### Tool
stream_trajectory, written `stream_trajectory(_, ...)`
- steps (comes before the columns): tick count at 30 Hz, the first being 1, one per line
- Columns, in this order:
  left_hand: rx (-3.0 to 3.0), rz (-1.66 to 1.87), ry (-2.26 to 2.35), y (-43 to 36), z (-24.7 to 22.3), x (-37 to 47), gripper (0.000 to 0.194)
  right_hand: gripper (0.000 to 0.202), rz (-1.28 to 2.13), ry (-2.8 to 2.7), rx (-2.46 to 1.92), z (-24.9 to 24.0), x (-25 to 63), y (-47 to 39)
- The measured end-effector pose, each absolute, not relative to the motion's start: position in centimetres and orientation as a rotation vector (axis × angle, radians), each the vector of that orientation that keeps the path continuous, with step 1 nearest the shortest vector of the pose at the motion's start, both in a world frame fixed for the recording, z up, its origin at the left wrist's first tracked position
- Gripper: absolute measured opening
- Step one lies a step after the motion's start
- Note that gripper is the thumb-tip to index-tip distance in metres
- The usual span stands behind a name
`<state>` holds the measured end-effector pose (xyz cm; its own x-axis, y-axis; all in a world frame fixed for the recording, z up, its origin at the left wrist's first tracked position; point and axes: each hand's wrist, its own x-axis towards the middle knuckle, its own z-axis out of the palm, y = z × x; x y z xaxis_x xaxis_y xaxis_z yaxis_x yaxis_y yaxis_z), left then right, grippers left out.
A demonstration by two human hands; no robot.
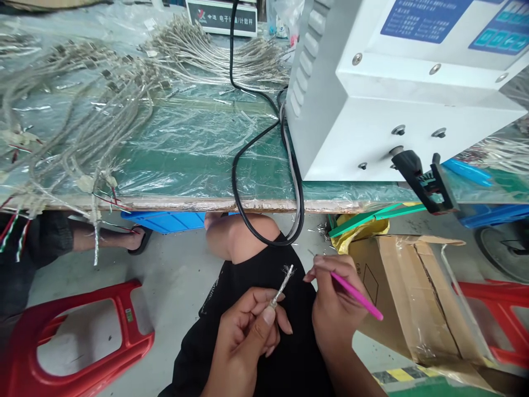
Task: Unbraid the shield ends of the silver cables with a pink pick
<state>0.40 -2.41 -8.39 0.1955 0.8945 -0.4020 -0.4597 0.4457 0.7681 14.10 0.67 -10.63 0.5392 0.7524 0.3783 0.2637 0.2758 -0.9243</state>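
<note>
My left hand point(254, 322) is closed on a cable, pinching its clear jacket between thumb and fingers. The cable's stripped end point(283, 285) points up and to the right, with braided shield strands fraying near its tip. To the right, my right hand point(339, 298) grips a slim pink-handled tool point(359, 298) like a pen. A thin metal point shows just beyond its fingertips, apart from the cable; the exact kind of tool is unclear. Both hands are over my lap, below the table edge.
The table point(185, 160) is covered in plastic film, with bundles of clear cables point(111, 94) on it. A white machine point(363, 132) stands at the right, and a black cord point(234, 182) loops over the edge. Below are a cardboard box point(405, 298), a red stool point(136, 325) and another person's leg point(99, 234).
</note>
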Motion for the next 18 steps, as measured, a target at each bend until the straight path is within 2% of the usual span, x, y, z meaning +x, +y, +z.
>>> stream_trajectory(5,0.517,1.027,0.977,-2.3,-8.1,0.6,0.023,0.031,0.35,-1.343,-1.077,-10.3,13.5,-1.5)
stream_trajectory(18,0.485,1.024,0.996,-2.2,-7.9,0.8,0.023,0.032,0.433,-1.506,-1.007,-9.6,13.4,-1.8)
